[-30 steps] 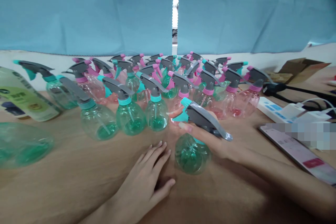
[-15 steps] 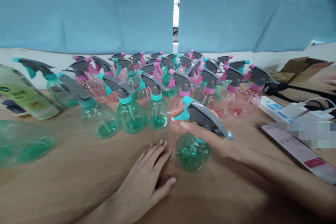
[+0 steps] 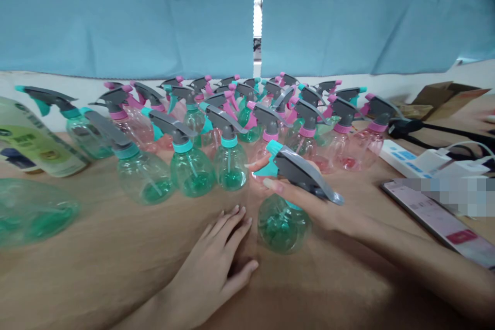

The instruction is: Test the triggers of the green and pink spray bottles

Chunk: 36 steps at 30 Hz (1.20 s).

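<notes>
My right hand (image 3: 309, 203) is wrapped round the neck of a green spray bottle (image 3: 282, 227), below its grey head and turquoise trigger. The bottle's round base is on the wooden table (image 3: 127, 263). My left hand (image 3: 216, 255) lies flat on the table to the left of that bottle, fingers spread, holding nothing. Just beyond my hands stand green spray bottles with turquoise collars (image 3: 232, 165), and several pink ones (image 3: 367, 142) are among those in the rows behind.
A large green bottle body (image 3: 34, 211) lies at the left edge, below a leaning white and green bottle (image 3: 42, 139). On the right are a phone (image 3: 433, 216), a power strip (image 3: 402, 157) with plugs and black cables, and a cardboard piece (image 3: 444, 100). A blue cloth (image 3: 127, 20) hangs behind.
</notes>
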### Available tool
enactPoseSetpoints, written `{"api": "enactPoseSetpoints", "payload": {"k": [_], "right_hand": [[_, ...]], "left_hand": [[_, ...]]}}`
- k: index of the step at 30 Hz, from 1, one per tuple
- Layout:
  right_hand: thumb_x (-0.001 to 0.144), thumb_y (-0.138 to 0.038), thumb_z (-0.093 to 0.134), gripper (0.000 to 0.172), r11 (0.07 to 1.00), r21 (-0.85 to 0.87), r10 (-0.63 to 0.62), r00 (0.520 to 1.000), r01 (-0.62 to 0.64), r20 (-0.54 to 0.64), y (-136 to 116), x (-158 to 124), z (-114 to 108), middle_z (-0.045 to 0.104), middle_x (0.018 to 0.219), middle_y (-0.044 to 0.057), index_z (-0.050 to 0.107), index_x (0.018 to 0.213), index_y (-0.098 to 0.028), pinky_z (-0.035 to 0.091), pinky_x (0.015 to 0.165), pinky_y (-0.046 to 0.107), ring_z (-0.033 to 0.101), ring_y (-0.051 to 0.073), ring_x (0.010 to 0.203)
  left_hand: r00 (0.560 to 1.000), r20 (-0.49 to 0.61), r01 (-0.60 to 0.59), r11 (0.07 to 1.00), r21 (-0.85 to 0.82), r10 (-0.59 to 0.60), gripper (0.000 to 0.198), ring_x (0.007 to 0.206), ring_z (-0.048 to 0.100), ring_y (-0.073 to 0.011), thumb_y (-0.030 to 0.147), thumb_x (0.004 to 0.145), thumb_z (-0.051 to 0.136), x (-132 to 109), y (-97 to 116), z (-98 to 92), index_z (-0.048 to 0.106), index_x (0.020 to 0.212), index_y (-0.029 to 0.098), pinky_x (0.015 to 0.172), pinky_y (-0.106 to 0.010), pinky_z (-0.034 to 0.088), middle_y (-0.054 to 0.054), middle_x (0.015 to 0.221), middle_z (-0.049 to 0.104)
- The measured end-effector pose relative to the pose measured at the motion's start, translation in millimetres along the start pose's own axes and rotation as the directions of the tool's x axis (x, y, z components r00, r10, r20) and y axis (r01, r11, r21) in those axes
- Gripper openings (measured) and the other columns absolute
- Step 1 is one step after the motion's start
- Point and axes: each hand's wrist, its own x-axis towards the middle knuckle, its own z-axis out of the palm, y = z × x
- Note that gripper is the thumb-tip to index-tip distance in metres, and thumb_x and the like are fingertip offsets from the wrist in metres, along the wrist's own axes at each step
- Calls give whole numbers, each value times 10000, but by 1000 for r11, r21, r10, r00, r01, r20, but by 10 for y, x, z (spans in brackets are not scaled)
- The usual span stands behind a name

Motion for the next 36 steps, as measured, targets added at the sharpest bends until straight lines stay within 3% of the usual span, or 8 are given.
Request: {"api": "enactPoseSetpoints", "payload": {"k": [11, 15, 22, 32, 36], "right_hand": [[884, -425, 559, 243, 997, 75, -2, 999, -2, 45, 82, -12, 5, 508, 667, -39, 574, 1084, -288, 439, 593, 284, 490, 133, 576], [885, -405, 558, 190, 999, 10, -36, 999, 36, 27, 46, -9, -27, 520, 692, -29, 596, 1026, -284, 413, 534, 260, 487, 129, 585], [890, -354, 543, 105, 994, -39, -104, 995, 104, 1, -8, 19, -49, 566, 752, -29, 572, 845, -264, 444, 604, 281, 511, 131, 633], [914, -430, 497, 224, 986, -102, -131, 991, 129, -11, 23, 0, -49, 417, 656, -32, 496, 777, -253, 354, 535, 273, 394, 126, 583], [921, -397, 491, 306, 985, -106, -140, 989, 134, -52, 9, 1, -45, 317, 644, -44, 399, 678, -236, 305, 516, 268, 304, 109, 555]], "left_hand": [[1000, -5, -1, 1000, -29, 1, 558, 1342, 376, -313, 412, 936, 540, -4, -2, 8, 399, 1414, 162, 1059, -501, 352, -135, 1474, 406], [1000, -23, 6, 999, -39, -7, 555, 1343, 376, -311, 423, 937, 536, -12, -1, 11, 396, 1420, 188, 1063, -492, 350, -119, 1475, 409], [1000, -1, 8, 1000, -17, -8, 565, 1339, 382, -315, 434, 932, 537, -12, 8, 8, 419, 1401, 143, 1054, -503, 362, -142, 1470, 411], [999, -38, -4, 1000, -23, 3, 552, 1332, 401, -299, 395, 922, 550, -2, -6, 17, 407, 1415, 191, 1065, -486, 355, -107, 1468, 424], [1000, -22, -12, 1000, -2, 12, 545, 1332, 399, -303, 401, 929, 544, 0, -9, 18, 427, 1396, 147, 1057, -501, 364, -127, 1463, 425]]}}
